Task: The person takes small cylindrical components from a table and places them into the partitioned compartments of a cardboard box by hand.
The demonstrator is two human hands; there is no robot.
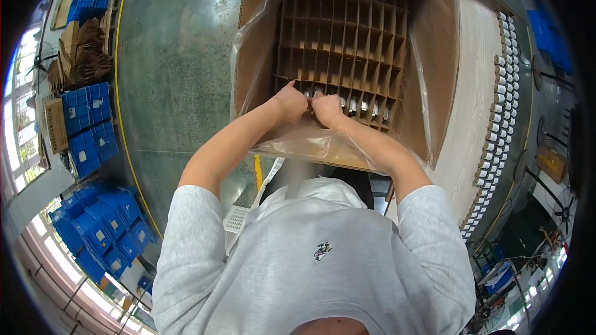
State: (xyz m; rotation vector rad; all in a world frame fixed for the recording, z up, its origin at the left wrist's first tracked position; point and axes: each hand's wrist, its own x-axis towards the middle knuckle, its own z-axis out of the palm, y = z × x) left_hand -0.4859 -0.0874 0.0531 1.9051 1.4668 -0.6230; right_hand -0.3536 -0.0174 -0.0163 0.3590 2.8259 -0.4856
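Observation:
Both my hands reach into a large cardboard box lined with clear plastic. Inside it stands a grid of cardboard dividers. My left hand is at the near row of cells, its fingers curled down by a divider with one digit pointing away from me. Close beside it, my right hand is closed, fingertips down at the same row. What either hand grips is hidden. Small white and silvery cylindrical parts sit in the near cells to the right of my right hand.
Right of the box, a long pale table carries rows of white cylindrical parts. Blue crates and flattened cardboard stand at the left beyond a yellow floor line. Plastic liner folds over the box's near edge.

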